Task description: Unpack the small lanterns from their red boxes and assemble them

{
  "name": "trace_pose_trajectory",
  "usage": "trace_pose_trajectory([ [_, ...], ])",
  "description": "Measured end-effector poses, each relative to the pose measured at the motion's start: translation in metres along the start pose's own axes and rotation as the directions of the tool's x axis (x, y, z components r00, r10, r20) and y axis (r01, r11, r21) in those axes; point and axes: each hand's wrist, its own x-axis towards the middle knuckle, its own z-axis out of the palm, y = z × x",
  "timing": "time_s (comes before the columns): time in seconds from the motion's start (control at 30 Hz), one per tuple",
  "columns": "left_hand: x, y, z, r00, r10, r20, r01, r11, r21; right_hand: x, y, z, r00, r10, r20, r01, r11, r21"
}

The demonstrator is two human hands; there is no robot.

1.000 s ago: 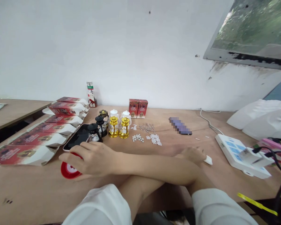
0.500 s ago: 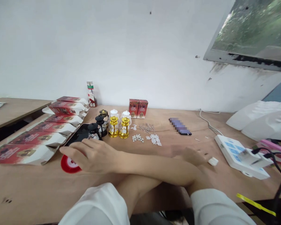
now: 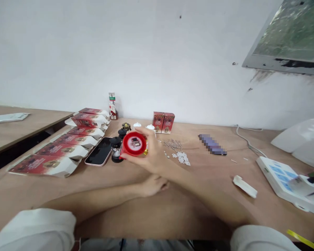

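My right hand [image 3: 153, 153] grips a round red-rimmed disc [image 3: 127, 142] by its edge, thumb below and fingers above. Its pale face has small dark and silvery shapes in the middle; its exact kind is unclear. Below the right wrist, my left hand [image 3: 153, 185] is curled near the table, and whatever is in its fingers is hidden. Behind the disc stand small lanterns: a black lantern [image 3: 117, 150], another black lantern [image 3: 122, 133], a bronze-topped lantern [image 3: 126, 126] and white-topped lanterns [image 3: 137, 125]. The gold ones are mostly covered by the disc and hand.
Flattened red printed boxes [image 3: 48, 163] line the left, beside a black-screened phone [image 3: 99, 153]. Two upright red boxes [image 3: 163, 122] stand behind small white pieces [image 3: 183, 158] and metal wires [image 3: 172, 143]. A blurred-over purple device [image 3: 211, 144], white strip [image 3: 244, 186] and power strip [image 3: 279, 181] lie right.
My right hand has lifted the red-rimmed disc from the table and brought it rightward. My left hand has come back from the right, uncrossing the forearms. The view has shifted slightly left.
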Motion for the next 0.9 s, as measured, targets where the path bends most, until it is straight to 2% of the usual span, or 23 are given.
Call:
trace_pose_trajectory([
  [0.07, -0.014, 0.003, -0.02, 0.999, -0.044, -0.013, 0.043, 0.998, -0.052, -0.004, 0.001, -0.007, 0.998, 0.039, -0.039, -0.038, 0.999, 0.04],
  [0.13, -0.027, 0.011, -0.04, 0.992, -0.12, -0.037, 0.112, 0.977, -0.182, -0.009, 0.003, -0.012, 0.999, 0.002, -0.047, 0.002, 0.996, 0.087],
  [0.23, -0.039, 0.027, -0.065, 0.956, -0.287, -0.054, 0.228, 0.85, -0.475, -0.019, 0.007, -0.013, 0.995, -0.1, -0.032, 0.104, 0.981, 0.163],
  [0.3, -0.043, 0.036, -0.076, 0.94, -0.339, -0.038, 0.259, 0.782, -0.566, -0.028, 0.01, -0.01, 0.991, -0.133, -0.011, 0.133, 0.971, 0.197],
  [0.37, -0.045, 0.041, -0.081, 0.938, -0.346, -0.026, 0.27, 0.776, -0.57, -0.039, 0.014, -0.005, 0.991, -0.133, 0.019, 0.127, 0.972, 0.196],
  [0.43, -0.043, 0.042, -0.082, 0.939, -0.335, -0.082, 0.238, 0.801, -0.549, -0.051, 0.018, 0.0, 0.991, -0.121, 0.059, 0.11, 0.979, 0.171],
  [0.5, -0.04, 0.042, -0.08, 0.92, -0.329, -0.214, 0.175, 0.832, -0.527, -0.063, 0.022, 0.003, 0.99, -0.119, 0.078, 0.107, 0.985, 0.139],
  [0.57, -0.037, 0.042, -0.078, 0.875, -0.319, -0.363, 0.109, 0.863, -0.493, -0.074, 0.025, 0.005, 0.99, -0.12, 0.07, 0.112, 0.988, 0.109],
  [0.63, -0.035, 0.043, -0.077, 0.838, -0.297, -0.457, 0.074, 0.892, -0.445, -0.083, 0.026, 0.005, 0.995, -0.085, 0.051, 0.081, 0.994, 0.077],
  [0.77, -0.034, 0.044, -0.079, 0.815, -0.259, -0.519, 0.04, 0.918, -0.395, -0.09, 0.021, 0.0, 0.998, 0.052, 0.027, -0.052, 0.998, 0.017],
  [0.9, -0.034, 0.043, -0.079, 0.801, -0.228, -0.554, 0.02, 0.935, -0.355, -0.089, 0.015, -0.007, 0.991, 0.126, 0.052, -0.125, 0.992, -0.019],
])
